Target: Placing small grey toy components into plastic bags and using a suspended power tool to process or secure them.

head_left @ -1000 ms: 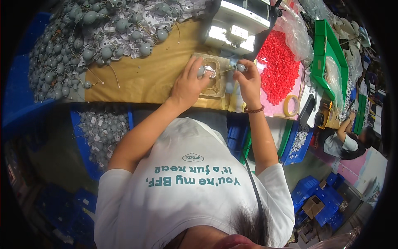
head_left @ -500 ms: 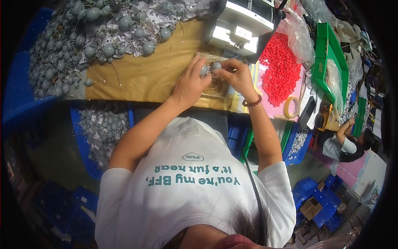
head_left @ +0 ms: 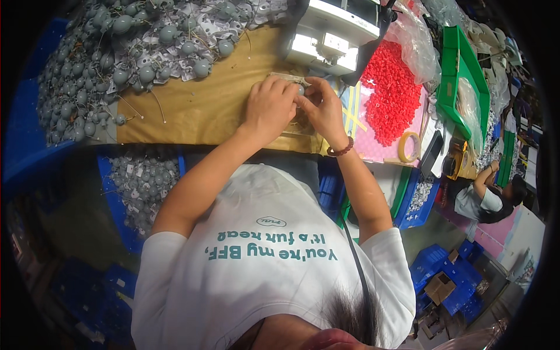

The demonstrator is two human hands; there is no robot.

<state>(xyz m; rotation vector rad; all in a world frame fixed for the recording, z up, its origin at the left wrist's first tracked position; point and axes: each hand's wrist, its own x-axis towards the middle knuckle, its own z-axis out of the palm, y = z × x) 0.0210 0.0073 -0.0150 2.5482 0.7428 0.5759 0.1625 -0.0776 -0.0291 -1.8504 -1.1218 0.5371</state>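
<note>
Above a shallow clear tray [head_left: 300,142] on the brown-covered bench, my two hands meet. A small round grey plastic ball [head_left: 301,90] shows between their fingertips. My right hand [head_left: 324,111] pinches it with thumb and forefinger. Bent over from the other side, my left hand [head_left: 269,108] is closed at the ball's left, its fingers hiding most of what they grip. A beaded bracelet [head_left: 340,147] circles my right wrist.
A heap of grey balls with thin cords [head_left: 76,87] fills the bench's left. A white machine [head_left: 335,44] stands behind my hands. At right lie red plastic pieces [head_left: 392,93], a tape roll [head_left: 409,146] and a green tray [head_left: 449,93]. Another person [head_left: 481,201] works at far right.
My hands have drawn closer together and shifted slightly left. The second grey ball, seen under my left fingers before, is now hidden. The view has shifted slightly too.
</note>
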